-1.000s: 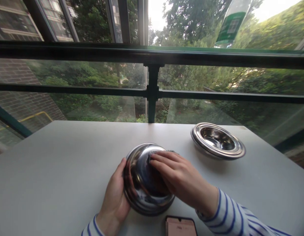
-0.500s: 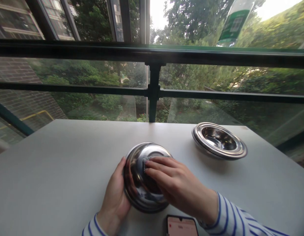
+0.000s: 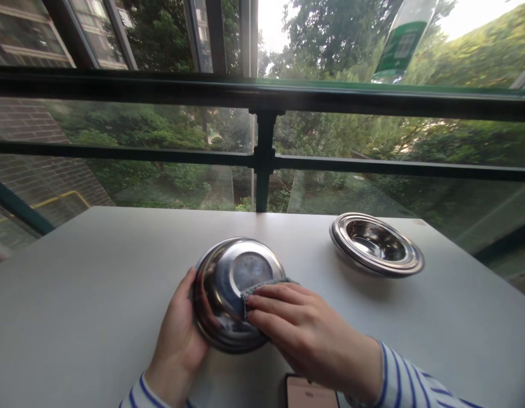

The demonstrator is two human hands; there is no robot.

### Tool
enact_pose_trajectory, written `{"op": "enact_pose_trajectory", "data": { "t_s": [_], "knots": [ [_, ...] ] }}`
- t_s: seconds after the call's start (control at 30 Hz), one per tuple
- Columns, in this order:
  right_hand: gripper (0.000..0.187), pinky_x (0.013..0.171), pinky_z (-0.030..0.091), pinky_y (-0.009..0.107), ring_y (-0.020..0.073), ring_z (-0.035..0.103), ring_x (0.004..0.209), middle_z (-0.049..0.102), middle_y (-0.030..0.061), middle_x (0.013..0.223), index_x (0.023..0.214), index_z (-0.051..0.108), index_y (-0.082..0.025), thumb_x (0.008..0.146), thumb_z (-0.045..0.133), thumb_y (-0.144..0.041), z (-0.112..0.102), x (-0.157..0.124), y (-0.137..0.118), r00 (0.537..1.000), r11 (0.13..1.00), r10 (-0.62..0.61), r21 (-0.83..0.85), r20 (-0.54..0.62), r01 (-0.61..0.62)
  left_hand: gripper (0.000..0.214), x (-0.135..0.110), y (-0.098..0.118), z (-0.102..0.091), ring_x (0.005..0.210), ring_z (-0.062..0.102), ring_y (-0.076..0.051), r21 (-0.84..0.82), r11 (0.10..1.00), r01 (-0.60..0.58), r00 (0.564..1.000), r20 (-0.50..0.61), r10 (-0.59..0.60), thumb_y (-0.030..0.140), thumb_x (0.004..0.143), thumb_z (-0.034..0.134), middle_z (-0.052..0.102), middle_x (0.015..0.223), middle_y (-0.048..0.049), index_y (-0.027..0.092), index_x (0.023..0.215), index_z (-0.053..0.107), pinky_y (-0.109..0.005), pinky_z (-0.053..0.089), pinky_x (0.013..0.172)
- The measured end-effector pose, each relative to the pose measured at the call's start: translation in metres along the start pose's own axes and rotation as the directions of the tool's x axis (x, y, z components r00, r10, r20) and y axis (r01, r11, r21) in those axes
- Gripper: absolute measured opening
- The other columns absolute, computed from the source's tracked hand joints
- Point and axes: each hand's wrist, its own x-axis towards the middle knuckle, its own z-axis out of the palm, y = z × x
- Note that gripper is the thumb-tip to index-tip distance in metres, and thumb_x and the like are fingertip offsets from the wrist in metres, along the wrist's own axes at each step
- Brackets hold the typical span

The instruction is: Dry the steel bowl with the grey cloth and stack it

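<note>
A shiny steel bowl [image 3: 230, 286] is held upside down and tilted just above the white table [image 3: 96, 294], its base facing me. My left hand [image 3: 177, 340] grips its left rim, thumb on the outside. My right hand [image 3: 300, 331] presses a small grey cloth [image 3: 262, 286] against the bowl's right side, fingers flat and together over the cloth. Most of the cloth is hidden under those fingers.
A stack of steel bowls [image 3: 376, 242] stands upright at the table's far right. A phone [image 3: 311, 392] lies at the near edge under my right wrist. A dark railing with glass panels [image 3: 264, 164] runs behind the table. A green-labelled bottle [image 3: 400, 42] stands on the rail.
The bowl has shifted left and tipped up, showing more of its base. My right hand with the cloth has slid down toward the bowl's right edge.
</note>
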Motion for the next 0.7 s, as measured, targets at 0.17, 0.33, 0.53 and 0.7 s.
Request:
{"op": "enact_pose_trajectory", "data": {
  "t_s": [0.17, 0.33, 0.53, 0.7],
  "knots": [
    [0.026, 0.093, 0.042, 0.033, 0.0194, 0.047, 0.112, 0.057, 0.0074, 0.119, 0.108, 0.055, -0.010, 0.087, 0.040, -0.011, 0.004, 0.000, 0.000, 0.998, 0.999, -0.011, -0.031, -0.066, 0.009, 0.028, 0.002, -0.001, -0.001, 0.069, 0.067, -0.021, -0.007, 1.000, 0.009, 1.000, -0.004, -0.009, 0.022, 0.085, 0.043, 0.071, 0.072, -0.0088, 0.011, 0.075, 0.066, -0.039, 0.053, 0.072],
    [0.025, 0.092, 0.043, 0.033, 0.0195, 0.049, 0.111, 0.058, 0.0090, 0.118, 0.106, 0.056, -0.010, 0.088, 0.039, -0.011, 0.005, 0.000, 0.003, 0.992, 0.996, -0.070, -0.064, -0.101, 0.064, 0.027, 0.002, -0.001, -0.002, 0.072, 0.067, -0.021, 0.014, 1.000, -0.014, 1.000, -0.001, 0.014, 0.021, 0.085, 0.042, 0.070, 0.070, -0.0087, 0.010, 0.078, 0.066, -0.037, 0.053, 0.073],
    [0.027, 0.092, 0.043, 0.035, 0.0206, 0.048, 0.112, 0.058, 0.0099, 0.117, 0.110, 0.054, -0.010, 0.087, 0.040, -0.010, 0.003, -0.005, 0.012, 0.994, 0.992, 0.027, -0.117, -0.105, -0.039, 0.027, 0.001, 0.002, 0.000, 0.071, 0.067, -0.021, -0.010, 1.000, -0.022, 0.999, -0.036, 0.022, 0.021, 0.084, 0.043, 0.071, 0.073, -0.0085, 0.010, 0.078, 0.066, -0.039, 0.053, 0.072],
    [0.026, 0.091, 0.044, 0.034, 0.0196, 0.049, 0.111, 0.059, 0.0101, 0.116, 0.108, 0.055, -0.010, 0.088, 0.039, -0.010, 0.005, -0.002, 0.009, 0.996, 0.995, -0.001, -0.097, -0.094, -0.008, 0.025, 0.000, -0.004, 0.000, 0.068, 0.067, -0.021, 0.014, 1.000, 0.017, 0.999, -0.028, -0.017, 0.022, 0.083, 0.045, 0.070, 0.066, -0.0075, 0.010, 0.079, 0.067, -0.038, 0.053, 0.071]
  ]
}}
